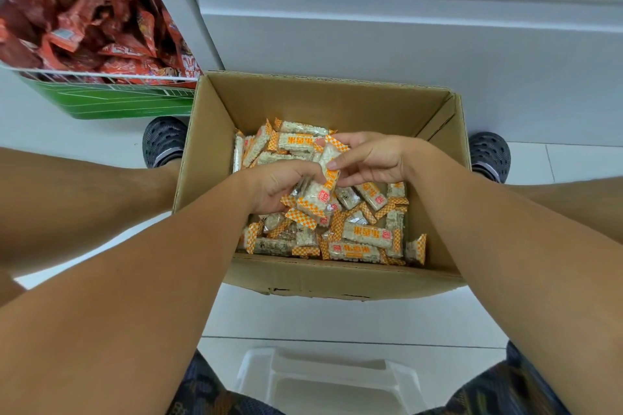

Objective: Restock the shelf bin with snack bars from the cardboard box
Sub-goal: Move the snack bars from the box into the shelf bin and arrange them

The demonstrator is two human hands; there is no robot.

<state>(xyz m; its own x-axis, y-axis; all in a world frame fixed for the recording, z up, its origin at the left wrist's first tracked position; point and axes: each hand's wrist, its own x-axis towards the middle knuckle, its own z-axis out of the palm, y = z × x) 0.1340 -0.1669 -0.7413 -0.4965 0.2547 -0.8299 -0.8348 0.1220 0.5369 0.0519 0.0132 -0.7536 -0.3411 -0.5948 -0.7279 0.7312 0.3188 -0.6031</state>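
Both my hands are down in the cardboard box [313, 101]: left hand [279, 184] and right hand [367, 158] gripping a bunch of snack bars [317, 195], long axes running roughly 1-to-7 o'clock.

One cardboard box [323, 101]; two hands; many snack bars [364, 236].

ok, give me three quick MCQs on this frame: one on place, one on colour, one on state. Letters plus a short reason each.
1. Where do the snack bars lie?
A. in the cardboard box
B. on the floor tiles
C. on a table

2. What colour are the wrapper ends?
A. blue stripes
B. orange-and-white check
C. plain black

3. What is the left hand doing?
A. resting flat on the box rim
B. hanging idle
C. gripping a bunch of bars

Key: A, bars cover the box bottom; B, checked ends show on every bar; C, fingers curl round bars while the right hand pinches one.
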